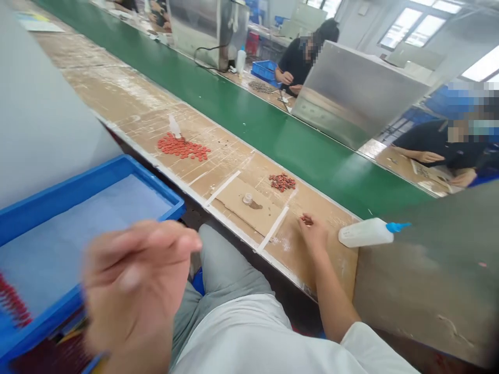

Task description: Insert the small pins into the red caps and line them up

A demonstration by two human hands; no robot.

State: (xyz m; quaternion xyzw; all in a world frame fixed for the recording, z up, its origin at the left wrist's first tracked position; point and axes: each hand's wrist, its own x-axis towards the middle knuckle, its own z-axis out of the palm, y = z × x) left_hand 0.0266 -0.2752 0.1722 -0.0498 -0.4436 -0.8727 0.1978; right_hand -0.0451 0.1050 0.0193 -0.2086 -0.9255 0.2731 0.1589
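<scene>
My left hand (136,285) is raised close to the camera beside the blue tray (128,163), blurred by motion. Its fingers are loosely bent with the thumb apart from their tips, and nothing shows in the palm. My right hand (315,234) rests low over the bench, fingers curled around small dark reddish pieces (307,221), partly hidden. Beyond it lies a pile of shiny reddish-brown pieces (282,182). Left of that hand, a small clear cup (247,198) stands on a cardboard sheet (230,200) beside a brown wet-looking stain.
A white bottle with a blue nozzle (366,232) lies right of my hand, by a grey panel (436,280). Flat red discs (181,147) and a small clear bottle (174,127) are farther left. A green belt (241,117) runs behind; co-workers sit across it. Red pieces (13,298) line the tray.
</scene>
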